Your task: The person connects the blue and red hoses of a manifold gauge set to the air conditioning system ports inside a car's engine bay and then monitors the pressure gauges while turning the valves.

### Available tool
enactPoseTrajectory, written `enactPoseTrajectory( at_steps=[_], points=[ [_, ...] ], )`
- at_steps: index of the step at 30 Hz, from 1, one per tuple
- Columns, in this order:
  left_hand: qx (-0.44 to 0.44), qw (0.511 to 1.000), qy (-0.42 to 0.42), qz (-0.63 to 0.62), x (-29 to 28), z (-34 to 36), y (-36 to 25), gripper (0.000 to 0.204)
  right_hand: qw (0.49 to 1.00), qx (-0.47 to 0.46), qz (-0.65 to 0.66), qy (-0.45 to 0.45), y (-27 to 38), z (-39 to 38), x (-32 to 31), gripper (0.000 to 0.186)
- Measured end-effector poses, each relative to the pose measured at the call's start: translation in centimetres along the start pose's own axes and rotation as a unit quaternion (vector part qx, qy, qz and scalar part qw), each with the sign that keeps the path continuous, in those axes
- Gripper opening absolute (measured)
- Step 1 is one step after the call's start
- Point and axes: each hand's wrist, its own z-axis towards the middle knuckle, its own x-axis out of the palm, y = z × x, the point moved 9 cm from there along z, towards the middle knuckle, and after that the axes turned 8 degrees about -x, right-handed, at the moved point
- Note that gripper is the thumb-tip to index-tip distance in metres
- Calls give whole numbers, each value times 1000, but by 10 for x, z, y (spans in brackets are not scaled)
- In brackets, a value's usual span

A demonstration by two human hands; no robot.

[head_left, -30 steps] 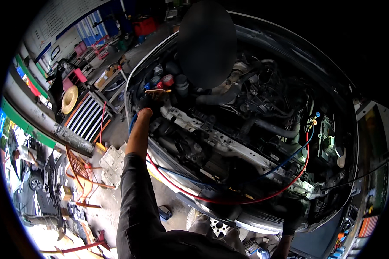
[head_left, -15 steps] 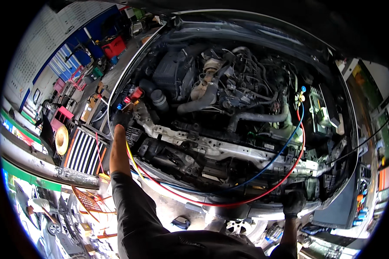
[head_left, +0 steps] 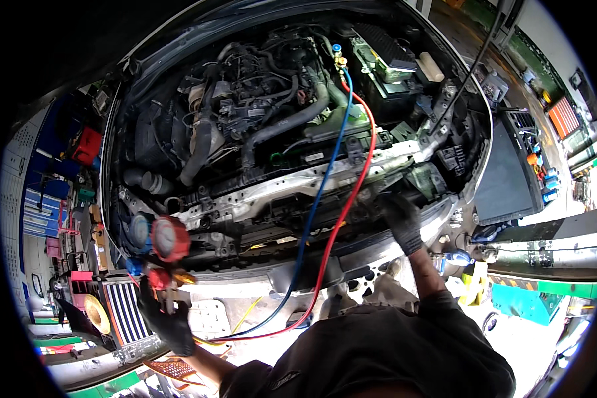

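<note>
My left hand [head_left: 167, 322], in a black glove, holds a manifold gauge set [head_left: 170, 240] with a red and a blue dial, up at the front left corner of the car. A red hose [head_left: 347, 212] and a blue hose [head_left: 317, 199] sag from it across the front of the engine bay, reaching the yellow and blue couplers [head_left: 339, 58] at the far side. A yellow hose [head_left: 247, 315] hangs beside them. My right hand [head_left: 400, 220], gloved too, is over the front edge near the bumper [head_left: 431, 229]; its fingers blend into the dark parts there.
The engine [head_left: 245, 93] lies exposed under the raised hood, behind a metal crossmember [head_left: 245, 192]. A dark-topped cart [head_left: 507, 169] stands close to the car's right front corner. To the left are a striped grille-like panel [head_left: 126, 310] and a straw hat [head_left: 96, 314].
My left hand has lifted the gauge set off the car's left corner and drawn it nearer. My right hand has shifted along the front edge. The view has turned right.
</note>
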Motion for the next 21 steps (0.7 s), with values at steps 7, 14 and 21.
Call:
enactPoseTrajectory(
  at_steps=[7,14,21],
  points=[
    [0,993,50,107,58,-139,-151,79,667,240,657,258,44,-23,81,66],
    [63,993,67,73,151,-245,-264,84,590,337,681,273,-14,3,-8,45],
    [142,986,69,55,236,-280,-351,89,778,253,546,181,-122,49,-117,31]
  ],
)
